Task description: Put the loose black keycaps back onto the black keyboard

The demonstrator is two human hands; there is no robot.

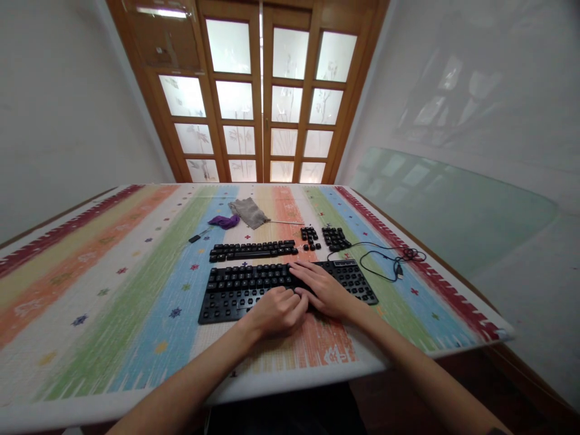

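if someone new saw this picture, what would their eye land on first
Probably the black keyboard at the near edge of the table, with keycaps on its far rows at left and centre but bare key positions on the nearer rows and the number pad. Next, likely the loose keycaps grouped just beyond it, then the boldly striped tablecloth spread underneath everything.

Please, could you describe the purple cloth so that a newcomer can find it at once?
On the striped tablecloth, look past the black keyboard, toward the wooden doors. There, a crumpled purple cloth lies just left of a larger grey cloth; its vivid colour sets it apart.
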